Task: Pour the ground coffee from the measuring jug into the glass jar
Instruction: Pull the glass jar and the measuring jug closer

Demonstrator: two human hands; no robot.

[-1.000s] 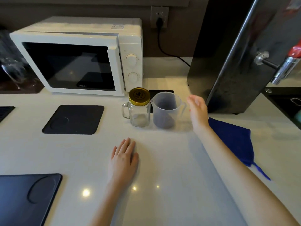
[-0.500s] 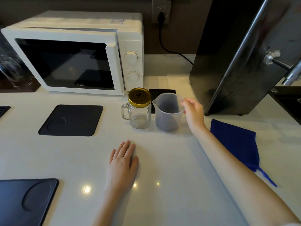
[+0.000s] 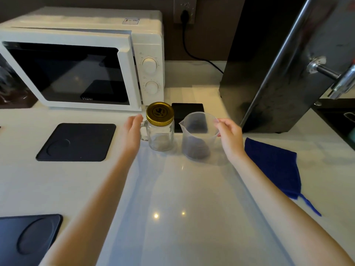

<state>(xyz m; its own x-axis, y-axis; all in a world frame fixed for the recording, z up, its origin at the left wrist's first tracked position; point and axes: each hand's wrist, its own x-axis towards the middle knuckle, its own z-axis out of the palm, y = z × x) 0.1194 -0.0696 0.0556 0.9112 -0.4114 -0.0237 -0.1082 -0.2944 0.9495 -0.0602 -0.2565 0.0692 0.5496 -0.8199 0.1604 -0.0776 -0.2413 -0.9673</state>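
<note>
Coffee grounds (image 3: 197, 150) are lying dark in the bottom of the measuring jug (image 3: 197, 137), which is standing upright on the white tabletop (image 3: 172, 198) just to the left of the right hand (image 3: 229, 136); that hand is gripping the jug at its right side, thumb and fingers closed on the rim or handle there, though which exactly is hidden by the hand itself; the spout is pointing away from that hand, toward the glass jar (image 3: 160, 135). The jar is standing between the two hands, just beside the jug and not touching it, with its gold lid (image 3: 159, 113) sitting on top; the left hand (image 3: 132, 134) is hovering at the jar's handle, fingers together and lightly curved, palm facing the glass; whether it is actually touching the handle cannot be told. Beyond the left hand a white microwave (image 3: 80, 60) is sitting at the back of the tabletop; a dark square mat (image 3: 76, 142) is lying to the left of that hand; a blue cloth (image 3: 274, 169) is lying to the right of the right hand, near its wrist.
</note>
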